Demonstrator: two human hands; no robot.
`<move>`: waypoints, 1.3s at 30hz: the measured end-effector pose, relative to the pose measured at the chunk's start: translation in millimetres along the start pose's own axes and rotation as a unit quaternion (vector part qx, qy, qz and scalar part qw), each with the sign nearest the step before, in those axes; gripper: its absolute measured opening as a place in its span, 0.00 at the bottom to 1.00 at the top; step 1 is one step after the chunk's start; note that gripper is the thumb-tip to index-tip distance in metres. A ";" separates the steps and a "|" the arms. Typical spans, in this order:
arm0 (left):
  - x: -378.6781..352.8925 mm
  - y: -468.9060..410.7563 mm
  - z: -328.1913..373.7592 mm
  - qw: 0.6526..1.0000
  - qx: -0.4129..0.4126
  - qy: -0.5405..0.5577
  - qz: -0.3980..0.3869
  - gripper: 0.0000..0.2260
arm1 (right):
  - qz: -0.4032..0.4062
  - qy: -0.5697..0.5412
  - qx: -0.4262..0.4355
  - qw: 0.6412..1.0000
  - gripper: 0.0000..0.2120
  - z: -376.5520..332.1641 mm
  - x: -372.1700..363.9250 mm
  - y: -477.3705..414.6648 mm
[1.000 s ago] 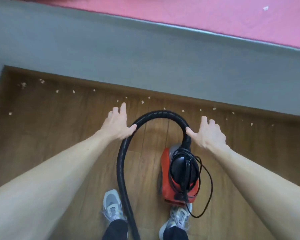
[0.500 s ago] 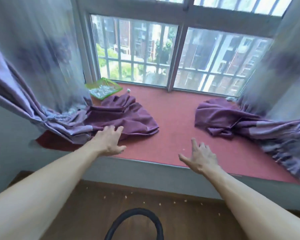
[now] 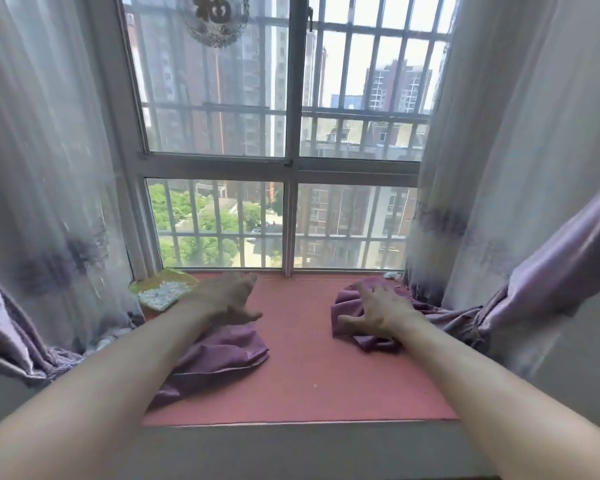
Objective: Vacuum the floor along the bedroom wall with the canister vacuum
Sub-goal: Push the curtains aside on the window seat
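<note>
The vacuum, its hose and the floor are out of view; the head camera faces the window. My left hand (image 3: 227, 299) is stretched forward above the red window seat (image 3: 302, 372), fingers apart, holding nothing. My right hand (image 3: 378, 315) reaches out beside it, fingers spread and empty, in front of a bunched purple curtain end (image 3: 347, 301). Both forearms run from the bottom corners toward the middle.
A barred window (image 3: 288, 161) fills the back. Sheer and purple curtains hang at the left (image 3: 45, 202) and the right (image 3: 520, 202), their ends pooled on the seat (image 3: 222, 355). A green tray (image 3: 161, 289) lies in the left corner. The grey ledge wall (image 3: 291, 448) runs below.
The view has swung up from the floor and the vacuum to the window. Both hands left the black hose and now hang open over the window seat.
</note>
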State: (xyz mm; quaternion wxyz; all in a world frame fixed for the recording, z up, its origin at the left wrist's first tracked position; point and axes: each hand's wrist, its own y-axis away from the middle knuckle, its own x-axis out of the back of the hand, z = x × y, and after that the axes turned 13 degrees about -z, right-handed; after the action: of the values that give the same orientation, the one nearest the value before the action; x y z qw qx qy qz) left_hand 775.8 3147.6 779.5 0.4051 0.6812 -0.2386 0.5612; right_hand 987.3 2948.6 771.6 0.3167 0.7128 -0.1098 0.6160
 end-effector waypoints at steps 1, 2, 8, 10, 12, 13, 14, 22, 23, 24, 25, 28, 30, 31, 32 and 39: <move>5.4 -3.4 7.1 1.000 -0.010 0.002 0.000 0.37 | 0.003 0.001 -0.005 1.000 0.37 2.2 6.4 3.6; 10.1 -7.2 13.7 1.000 -0.021 0.000 0.003 0.36 | 0.006 0.002 -0.011 1.000 0.37 3.7 12.3 6.9; 32.9 -35.0 24.1 0.995 -0.092 -0.031 0.033 0.35 | 0.030 -0.014 -0.062 0.998 0.37 -2.9 34.4 16.0; 37.0 -46.9 16.4 0.992 -0.116 -0.038 0.039 0.35 | 0.033 -0.024 -0.094 0.995 0.38 -12.2 37.9 17.0; 39.8 -60.8 7.5 0.986 -0.148 -0.055 0.047 0.36 | 0.036 -0.035 -0.130 0.990 0.39 -24.6 38.0 19.5; 40.9 -67.0 3.1 0.983 -0.166 -0.059 0.049 0.36 | 0.036 -0.037 -0.149 0.988 0.40 -31.4 38.0 21.7; 41.2 -71.7 -0.5 0.980 -0.184 -0.060 0.045 0.36 | 0.035 -0.040 -0.167 0.985 0.41 -38.1 37.2 25.2; 46.7 -85.0 1.0 0.947 -0.305 -0.083 0.059 0.37 | 0.055 -0.094 -0.285 0.952 0.41 -58.5 27.6 76.1; 47.6 -83.8 5.7 0.941 -0.322 -0.085 0.063 0.37 | 0.057 -0.098 -0.298 0.948 0.41 -59.4 26.8 84.5; 48.5 -81.9 11.0 0.935 -0.339 -0.083 0.066 0.37 | 0.058 -0.099 -0.311 0.943 0.41 -59.9 25.3 93.5; 49.3 -79.2 16.7 0.929 -0.354 -0.080 0.067 0.38 | 0.057 -0.102 -0.326 0.938 0.41 -60.0 22.5 102.6; 47.2 -69.7 34.2 0.913 -0.395 -0.076 0.063 0.39 | 0.043 -0.111 -0.371 0.921 0.42 -57.4 12.5 129.7; 44.9 -63.1 44.3 0.903 -0.420 -0.072 0.059 0.38 | 0.041 -0.117 -0.395 0.910 0.42 -56.6 5.7 147.4; 42.6 -62.2 49.4 0.897 -0.431 -0.071 0.059 0.39 | 0.042 -0.119 -0.406 0.905 0.41 -57.0 2.3 156.0; 40.9 -60.3 54.4 0.892 -0.443 -0.072 0.061 0.39 | 0.043 -0.121 -0.415 0.901 0.41 -58.0 -1.0 164.5; 23.2 -29.6 70.8 0.866 -0.488 -0.078 0.077 0.41 | 0.039 -0.137 -0.468 0.872 0.41 -87.7 -27.2 218.4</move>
State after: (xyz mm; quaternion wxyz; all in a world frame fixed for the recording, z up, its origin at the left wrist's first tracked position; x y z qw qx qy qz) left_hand 845.3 3109.0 790.3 0.6215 0.4174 -0.5649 0.3472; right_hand 791.1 2824.4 818.5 0.5710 0.5539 -0.4548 0.4005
